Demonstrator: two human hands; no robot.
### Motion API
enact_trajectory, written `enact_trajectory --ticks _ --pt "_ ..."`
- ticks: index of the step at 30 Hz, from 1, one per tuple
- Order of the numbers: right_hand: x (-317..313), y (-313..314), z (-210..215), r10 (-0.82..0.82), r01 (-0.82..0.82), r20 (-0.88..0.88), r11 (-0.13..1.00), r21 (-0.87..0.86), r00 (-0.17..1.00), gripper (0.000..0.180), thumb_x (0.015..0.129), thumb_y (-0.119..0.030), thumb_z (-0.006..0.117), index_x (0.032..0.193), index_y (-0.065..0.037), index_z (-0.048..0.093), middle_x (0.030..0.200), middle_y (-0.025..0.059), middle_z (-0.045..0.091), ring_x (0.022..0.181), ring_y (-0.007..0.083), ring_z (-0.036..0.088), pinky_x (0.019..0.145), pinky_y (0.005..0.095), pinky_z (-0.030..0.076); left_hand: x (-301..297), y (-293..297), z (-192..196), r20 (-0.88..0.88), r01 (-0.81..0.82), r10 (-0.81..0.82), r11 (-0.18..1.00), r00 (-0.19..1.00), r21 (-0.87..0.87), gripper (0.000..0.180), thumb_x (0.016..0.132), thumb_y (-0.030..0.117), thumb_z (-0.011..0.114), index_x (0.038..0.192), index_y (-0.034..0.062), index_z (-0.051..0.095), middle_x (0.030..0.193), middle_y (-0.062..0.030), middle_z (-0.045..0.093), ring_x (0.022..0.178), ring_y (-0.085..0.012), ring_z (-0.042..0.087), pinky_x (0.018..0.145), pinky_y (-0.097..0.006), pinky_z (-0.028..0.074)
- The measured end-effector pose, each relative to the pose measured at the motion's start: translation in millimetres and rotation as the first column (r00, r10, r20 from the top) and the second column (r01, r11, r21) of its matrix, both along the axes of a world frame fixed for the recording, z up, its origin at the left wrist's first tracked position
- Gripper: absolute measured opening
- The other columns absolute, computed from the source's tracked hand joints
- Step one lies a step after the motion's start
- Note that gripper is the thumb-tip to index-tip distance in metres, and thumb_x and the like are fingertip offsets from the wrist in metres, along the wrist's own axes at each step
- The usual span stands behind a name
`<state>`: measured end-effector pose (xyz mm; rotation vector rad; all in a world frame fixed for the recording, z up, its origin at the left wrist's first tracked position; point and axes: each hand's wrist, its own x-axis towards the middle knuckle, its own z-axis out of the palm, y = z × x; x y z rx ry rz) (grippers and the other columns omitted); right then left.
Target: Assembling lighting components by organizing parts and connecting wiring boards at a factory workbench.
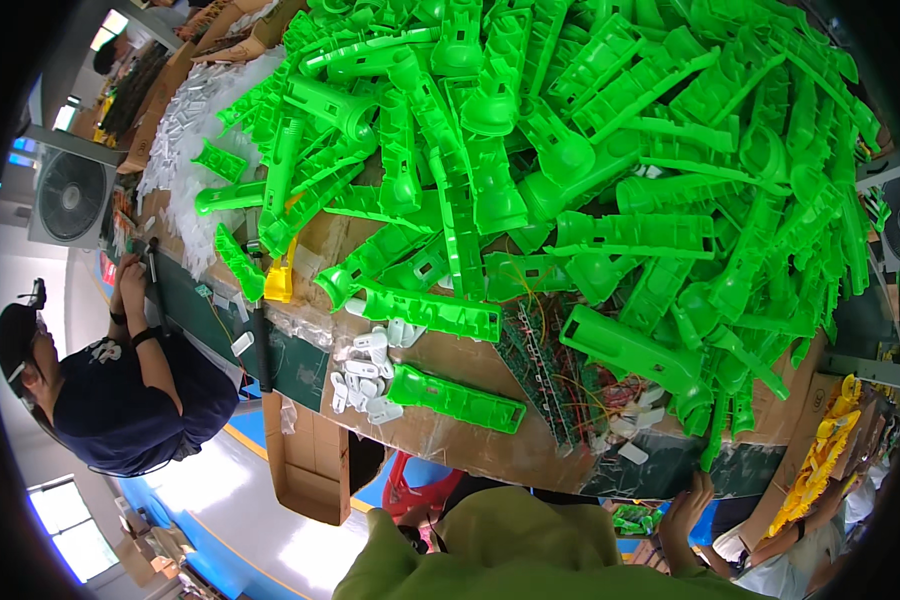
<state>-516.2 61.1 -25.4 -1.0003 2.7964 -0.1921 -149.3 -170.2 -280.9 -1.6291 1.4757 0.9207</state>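
Green plastic shells (610,140) lie heaped high across a cardboard-covered counter (470,440), with one flat green shell (457,398) lying apart near the front edge, beside small white clips (365,375) and a bundle of circuit strips (545,365). One hand (688,512), likely the wearer's right, rests at the counter's near edge, fingers loosely spread, holding nothing. The other hand's grip cannot be told; it is out of sight. A seated person (120,390) works at the left. The pile looks unstable: a careless reach could send shells sliding off the edge or snag the thin wires.
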Motion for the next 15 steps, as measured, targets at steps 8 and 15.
enact_trajectory --ticks 8,15 --pt "-0.2 -4.2 6.3 -0.016 0.016 0.012 0.999 0.051 1.000 0.041 0.078 -0.006 0.038 0.117 0.006 0.033 0.119 0.0254 0.034 0.110 0.0410 0.032 0.093 0.0484 0.024 -22.5 -16.5 -31.0 -0.145 0.046 -0.027 0.991 0.989 0.128 0.060 0.077 0.049 0.049 0.121 0.0097 0.039 0.116 -0.0218 0.044 0.105 -0.0328 0.046 0.085 -0.040 0.040" --pt "-2.5 8.8 -2.0 0.029 -0.029 -0.001 0.997 0.072 1.000 0.041 0.084 -0.012 0.035 0.121 0.005 0.030 0.121 0.0255 0.031 0.112 0.0405 0.031 0.093 0.0474 0.023 -47.8 1.0 -88.9 -0.289 0.068 0.001 0.971 0.957 0.231 0.056 0.078 0.048 0.048 0.119 0.0092 0.041 0.114 -0.0210 0.046 0.103 -0.0315 0.048 0.083 -0.039 0.041"
